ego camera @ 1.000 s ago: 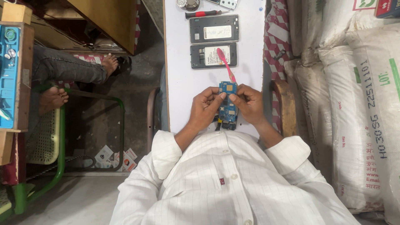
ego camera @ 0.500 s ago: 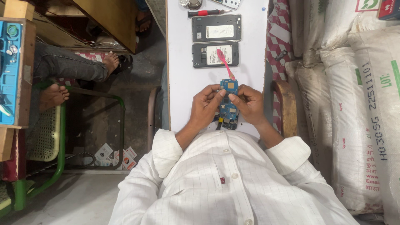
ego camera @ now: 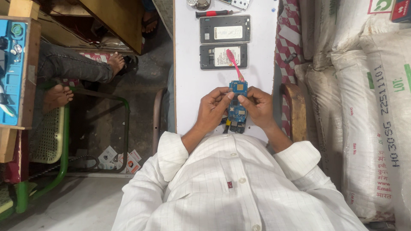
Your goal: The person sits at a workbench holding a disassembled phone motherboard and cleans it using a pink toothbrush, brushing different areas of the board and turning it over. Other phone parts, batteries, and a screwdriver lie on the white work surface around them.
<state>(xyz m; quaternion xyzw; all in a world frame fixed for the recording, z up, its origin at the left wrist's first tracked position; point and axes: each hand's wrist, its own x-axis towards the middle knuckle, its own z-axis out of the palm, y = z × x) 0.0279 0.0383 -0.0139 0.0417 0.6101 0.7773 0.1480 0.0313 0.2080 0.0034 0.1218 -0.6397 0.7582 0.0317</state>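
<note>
Hands (ego camera: 233,109) around blue circuit board (ego camera: 236,105)

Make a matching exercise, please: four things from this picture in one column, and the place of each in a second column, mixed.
Things
1. blue circuit board
2. pink tool
3. red-handled screwdriver
4. white sacks

Places
A. at the far end of the white table
B. stacked at the right of the table
C. between both hands
D. lying on an opened phone

Pairs: 1-C, 2-D, 3-A, 4-B
</note>
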